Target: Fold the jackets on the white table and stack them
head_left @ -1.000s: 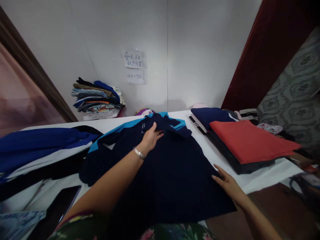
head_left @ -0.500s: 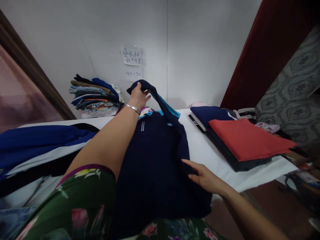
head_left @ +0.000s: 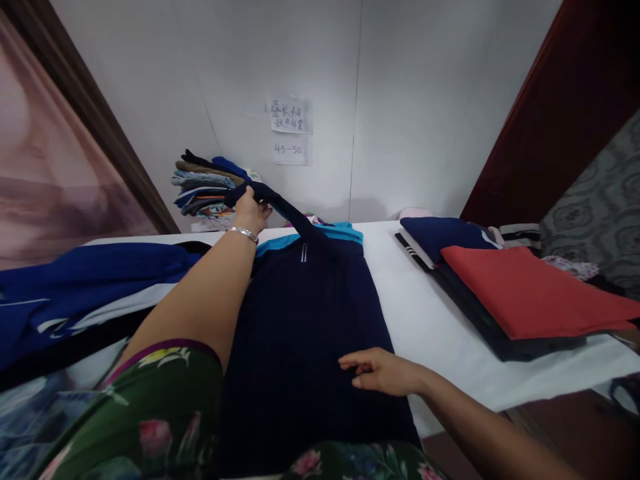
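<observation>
One navy garment (head_left: 305,313): your left hand (head_left: 253,212) grips its sleeve (head_left: 293,215) near the table's (head_left: 415,300) far edge; your unclenched right hand (head_left: 385,371) overlies it, contact unclear. Hem partly hidden.

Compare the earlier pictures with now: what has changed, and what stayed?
The left hand, holding a sleeve of the navy garment, has drawn it up and leftward. The right hand has moved left, and the garment's right edge has shifted inward. The red cloth stayed put.

White-covered table (head_left: 425,320): navy garment (head_left: 300,333) spread across middle, loose clothes (head_left: 125,263) at left, folded pile (head_left: 540,293) at right.
</observation>
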Available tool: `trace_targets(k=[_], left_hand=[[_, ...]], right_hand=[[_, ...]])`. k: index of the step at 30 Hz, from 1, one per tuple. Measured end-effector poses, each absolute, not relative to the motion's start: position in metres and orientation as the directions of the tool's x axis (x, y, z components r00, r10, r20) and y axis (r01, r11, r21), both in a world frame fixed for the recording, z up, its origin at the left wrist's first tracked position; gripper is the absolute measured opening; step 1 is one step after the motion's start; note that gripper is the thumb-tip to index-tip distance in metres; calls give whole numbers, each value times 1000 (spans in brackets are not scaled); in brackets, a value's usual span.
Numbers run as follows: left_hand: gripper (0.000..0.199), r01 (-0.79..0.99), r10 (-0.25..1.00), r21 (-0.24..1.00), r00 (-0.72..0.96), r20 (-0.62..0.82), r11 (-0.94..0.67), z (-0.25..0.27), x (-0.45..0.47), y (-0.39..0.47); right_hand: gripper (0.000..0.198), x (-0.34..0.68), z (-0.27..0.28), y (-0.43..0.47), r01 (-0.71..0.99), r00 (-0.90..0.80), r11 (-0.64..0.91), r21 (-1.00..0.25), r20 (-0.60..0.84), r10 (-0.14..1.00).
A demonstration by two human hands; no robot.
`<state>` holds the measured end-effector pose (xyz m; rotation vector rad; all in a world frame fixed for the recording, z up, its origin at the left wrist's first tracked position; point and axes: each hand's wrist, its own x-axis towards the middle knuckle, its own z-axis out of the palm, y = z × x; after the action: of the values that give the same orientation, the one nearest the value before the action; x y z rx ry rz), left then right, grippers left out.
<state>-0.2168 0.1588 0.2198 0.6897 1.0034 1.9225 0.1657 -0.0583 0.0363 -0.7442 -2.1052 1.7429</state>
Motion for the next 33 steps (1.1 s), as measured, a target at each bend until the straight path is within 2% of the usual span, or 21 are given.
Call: trace_targets(k=[2, 4, 6, 8, 12, 16, 17, 19, 22, 24, 26, 28, 31, 33], left_hand=[[29, -418, 809, 844, -588, 31, -337, 217, -220, 153], [27, -416, 789, 845, -614, 13, -337, 216, -220, 147], [26, -423, 788, 839, -615, 11, -342, 217, -220, 142], [26, -436, 790, 833, -614, 2, -341, 221, -218, 137], [25, -442, 788, 828, -616, -1, -345, 229, -215, 130], [29, -372, 761, 863, -648, 23, -343, 218, -225, 116], [33, -320, 740, 902, -673, -1, -289, 209, -230, 111], [40, -202, 690, 977, -717, -101, -66, 186, -241, 98], [47, -107, 639, 953, -720, -271, 283, 147, -251, 77], [52, -81, 638, 928, -704, -312, 365, 124, -248, 68], [53, -24, 643, 918, -706, -295, 395, 106, -236, 62], [52, 41, 653, 918, -715, -249, 395, 90, -213, 55], [45, 227, 755, 924, -649, -93, 309, 65, -155, 31], [44, 550, 932, 831, -337, 130, 82, 46, -108, 5]], right_hand=[[40, 169, 44, -51, 153, -779, 106, -983, -54, 624], [38, 171, 51, -36, 186, -657, 205, -961, 33, 753], [45, 170, 55, -13, 308, -511, 367, -878, 172, 842], [53, 166, 54, 16, 466, -429, 447, -764, 248, 869], [64, 144, 43, 66, 722, -418, 435, -538, 162, 894], [66, 121, 26, 82, 793, -536, 503, -343, 1, 845], [66, 118, 22, 82, 795, -554, 517, -317, -33, 832], [67, 114, 14, 79, 796, -568, 531, -291, -56, 821], [67, 116, 8, 78, 781, -576, 534, -323, -42, 816], [65, 120, 6, 84, 748, -576, 514, -420, -24, 817], [52, 124, 6, 96, 686, -539, 449, -572, 15, 842], [36, 129, 9, 116, 630, -460, 368, -684, 54, 887], [33, 138, 19, 159, 629, -304, 267, -730, 85, 949], [34, 143, 26, 190, 631, -203, 191, -752, 78, 976]])
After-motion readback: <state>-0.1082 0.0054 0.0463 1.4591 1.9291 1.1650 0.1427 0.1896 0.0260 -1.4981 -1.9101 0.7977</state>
